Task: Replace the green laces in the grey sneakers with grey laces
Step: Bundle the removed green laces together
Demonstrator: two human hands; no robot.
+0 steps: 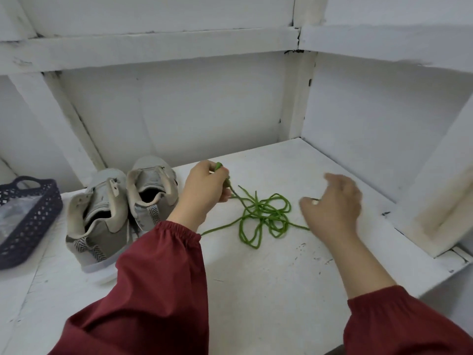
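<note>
2 grey sneakers stand heels toward the camera at the left of the white shelf with no lace showing on them. The green laces lie in a loose tangle just to their right, 1 end pinched in the left hand, while the blurred right hand hovers over the far strand, fingers relaxed and holding nothing I can see. To clear them well, I judge, gather the loops without drawing them into a knot and set the bundle well apart from the shoes, before turning to the dark blue basket, whose contents are unclear.
</note>
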